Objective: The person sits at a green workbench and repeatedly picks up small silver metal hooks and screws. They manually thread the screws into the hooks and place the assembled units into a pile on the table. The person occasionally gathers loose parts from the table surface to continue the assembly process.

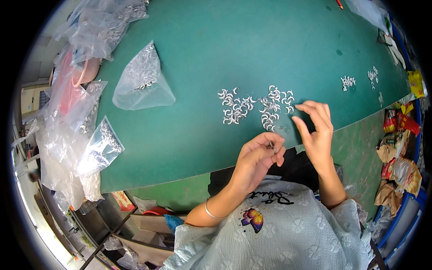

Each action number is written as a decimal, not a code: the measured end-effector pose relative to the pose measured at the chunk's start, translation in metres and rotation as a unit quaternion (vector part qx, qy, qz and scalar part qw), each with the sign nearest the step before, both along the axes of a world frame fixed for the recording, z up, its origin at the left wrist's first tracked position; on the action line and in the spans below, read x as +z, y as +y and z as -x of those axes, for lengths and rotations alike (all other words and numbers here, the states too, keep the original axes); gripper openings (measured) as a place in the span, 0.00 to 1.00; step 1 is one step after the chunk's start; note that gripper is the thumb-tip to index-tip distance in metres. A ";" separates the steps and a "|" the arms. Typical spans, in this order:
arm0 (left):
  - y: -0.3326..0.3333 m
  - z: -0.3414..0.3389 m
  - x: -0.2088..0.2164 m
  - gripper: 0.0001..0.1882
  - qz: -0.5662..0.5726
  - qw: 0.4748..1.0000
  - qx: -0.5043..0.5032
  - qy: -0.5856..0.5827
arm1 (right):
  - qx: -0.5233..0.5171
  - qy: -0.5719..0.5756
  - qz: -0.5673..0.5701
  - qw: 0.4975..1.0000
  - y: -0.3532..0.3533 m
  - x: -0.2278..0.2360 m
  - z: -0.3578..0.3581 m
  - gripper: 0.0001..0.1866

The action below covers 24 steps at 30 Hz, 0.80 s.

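My left hand is closed near the table's front edge, fingers curled around a small silvery metal piece that shows between thumb and fingertips. Just right of it, my right hand has thumb and fingers apart, with its fingertips beside the right edge of a loose pile of curved, crescent-shaped metal pieces. I see nothing in its grasp. A second pile of crescent-shaped metal pieces lies to the left, almost joining the first.
On the green table, a clear bag of metal pieces stands left of the piles. More filled plastic bags and a pink basket crowd the left edge. Two small clusters of pieces lie at the right. Packets line the far right.
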<state>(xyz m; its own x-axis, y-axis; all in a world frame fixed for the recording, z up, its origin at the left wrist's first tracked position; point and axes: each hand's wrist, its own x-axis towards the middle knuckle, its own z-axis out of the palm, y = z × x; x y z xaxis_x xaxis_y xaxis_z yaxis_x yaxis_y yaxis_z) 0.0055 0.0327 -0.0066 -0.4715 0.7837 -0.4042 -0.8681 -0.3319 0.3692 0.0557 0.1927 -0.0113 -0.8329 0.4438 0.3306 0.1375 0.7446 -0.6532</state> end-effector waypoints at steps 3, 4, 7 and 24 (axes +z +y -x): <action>0.000 0.001 0.000 0.11 0.026 1.000 -0.002 0.009 | 0.016 -0.023 -0.072 0.997 -0.002 -0.004 0.007 0.13; -0.001 0.001 -0.003 0.11 0.038 0.999 -0.005 0.017 | 0.023 -0.032 -0.080 0.996 -0.001 -0.004 0.009 0.13; 0.001 0.000 -0.001 0.10 0.086 0.995 -0.008 0.055 | 0.044 -0.026 -0.084 0.995 0.001 -0.006 0.006 0.10; 0.013 -0.011 0.001 0.13 0.139 0.939 0.094 0.300 | 0.087 0.068 0.578 0.809 -0.028 0.009 -0.015 0.05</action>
<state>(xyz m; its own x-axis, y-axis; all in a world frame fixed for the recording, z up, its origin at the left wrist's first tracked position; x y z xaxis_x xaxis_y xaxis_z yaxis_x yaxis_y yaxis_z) 0.0165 0.0457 -0.0059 -0.7996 0.5670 -0.1979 -0.4110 -0.2763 0.8688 0.0709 0.1648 -0.0023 -0.9071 0.4014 -0.1267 -0.0357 -0.3733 -0.9270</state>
